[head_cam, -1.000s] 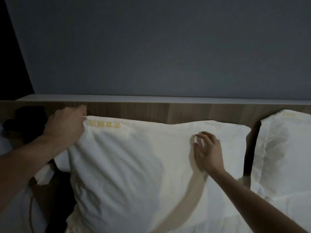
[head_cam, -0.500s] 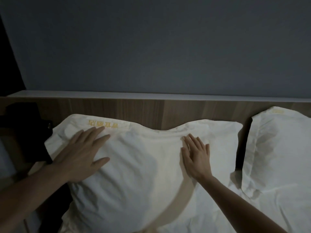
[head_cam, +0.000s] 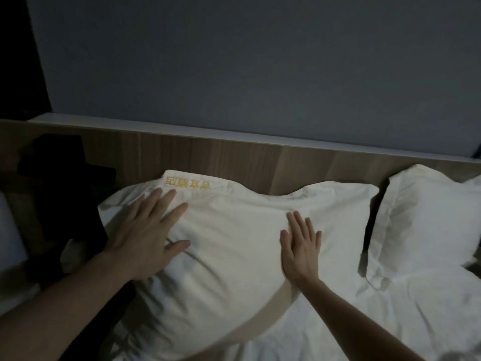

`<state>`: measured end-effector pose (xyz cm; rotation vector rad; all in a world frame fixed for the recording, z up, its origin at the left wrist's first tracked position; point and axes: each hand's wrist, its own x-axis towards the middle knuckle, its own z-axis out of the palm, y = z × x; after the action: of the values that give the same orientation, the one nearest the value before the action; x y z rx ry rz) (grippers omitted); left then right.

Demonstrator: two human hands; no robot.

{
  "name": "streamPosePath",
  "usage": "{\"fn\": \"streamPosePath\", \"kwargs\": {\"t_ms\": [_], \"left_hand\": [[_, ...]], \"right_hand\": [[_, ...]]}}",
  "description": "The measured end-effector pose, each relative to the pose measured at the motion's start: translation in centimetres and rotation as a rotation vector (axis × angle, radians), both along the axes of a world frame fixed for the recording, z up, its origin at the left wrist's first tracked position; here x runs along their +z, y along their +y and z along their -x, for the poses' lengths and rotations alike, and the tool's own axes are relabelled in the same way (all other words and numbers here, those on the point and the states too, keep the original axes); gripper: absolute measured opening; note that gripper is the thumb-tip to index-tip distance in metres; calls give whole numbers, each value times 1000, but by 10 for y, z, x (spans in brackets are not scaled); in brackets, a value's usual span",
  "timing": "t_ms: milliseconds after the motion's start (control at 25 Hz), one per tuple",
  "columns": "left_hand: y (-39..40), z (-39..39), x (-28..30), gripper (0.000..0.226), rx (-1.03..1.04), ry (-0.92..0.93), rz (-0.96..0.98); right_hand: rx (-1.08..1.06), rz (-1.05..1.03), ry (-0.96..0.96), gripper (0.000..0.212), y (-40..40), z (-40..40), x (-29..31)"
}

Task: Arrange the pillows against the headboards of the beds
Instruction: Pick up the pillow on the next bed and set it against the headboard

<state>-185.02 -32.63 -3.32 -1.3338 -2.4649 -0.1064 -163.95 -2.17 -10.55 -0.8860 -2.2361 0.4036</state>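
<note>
A big white pillow with yellow embroidered letters and a beige stripe leans against the wooden headboard. My left hand lies flat on its upper left part, fingers spread, just below the lettering. My right hand presses flat on its middle right part, fingers together and pointing at the headboard. Neither hand grips anything. A second white pillow stands against the headboard at the right, a dark gap between the two pillows.
A white ledge tops the headboard below a grey wall. A dark object sits to the left of the pillow by the bed's edge. White bedding covers the mattress in front.
My left hand let go of the pillow's top left corner and now lies flat on it. My right hand flattened onto the pillow. The pillow now rests lower against the headboard.
</note>
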Motion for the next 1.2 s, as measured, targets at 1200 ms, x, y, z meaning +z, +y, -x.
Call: {"fn": "streamPosePath", "kwargs": {"t_ms": [1200], "left_hand": [[-106,-83,191,37,-318,-848,103]], "right_hand": [[-61,962,17,41,-284,-127,209]]}}
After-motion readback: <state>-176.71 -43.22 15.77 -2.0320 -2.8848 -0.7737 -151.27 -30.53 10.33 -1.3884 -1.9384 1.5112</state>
